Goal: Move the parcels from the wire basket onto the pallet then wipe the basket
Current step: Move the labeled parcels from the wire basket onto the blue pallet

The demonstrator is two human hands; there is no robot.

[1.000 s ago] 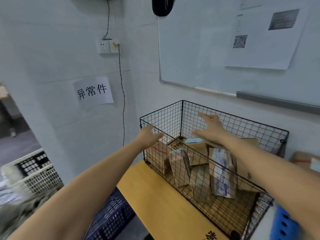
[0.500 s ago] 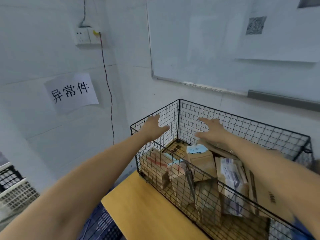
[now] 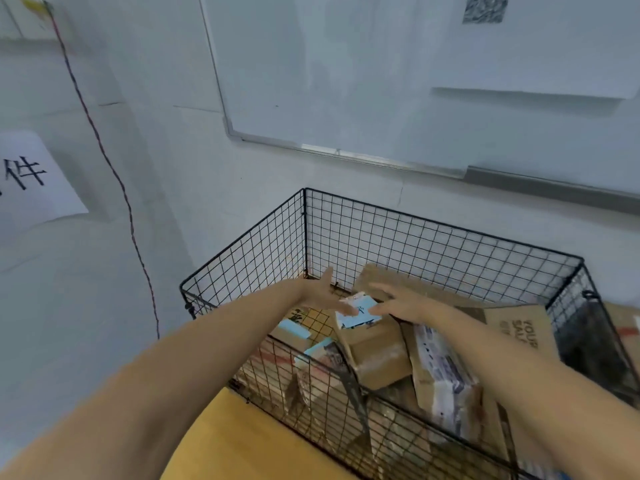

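Observation:
A black wire basket [image 3: 398, 233] stands on a yellow table top [image 3: 242, 441] against the wall. It holds several cardboard parcels. A small brown box with a light blue label [image 3: 374, 348] leans upright in the middle. Both my hands are inside the basket over that box. My left hand [image 3: 323, 292] reaches its left top edge with fingers straight. My right hand [image 3: 398, 301] lies on its right top edge, fingers spread. A taped parcel with printed wrap [image 3: 443, 372] leans to the right. A flat carton [image 3: 516, 323] lies behind. No pallet is in view.
A whiteboard [image 3: 381, 71] hangs on the wall above the basket. A thin cable [image 3: 104, 157] runs down the wall at left beside a paper sign [image 3: 31, 181]. Another carton [image 3: 627, 327] stands past the basket's right end.
Both hands have dropped from above the basket rim down into the basket and closed in on the blue-labelled box. The view has moved closer and to the right.

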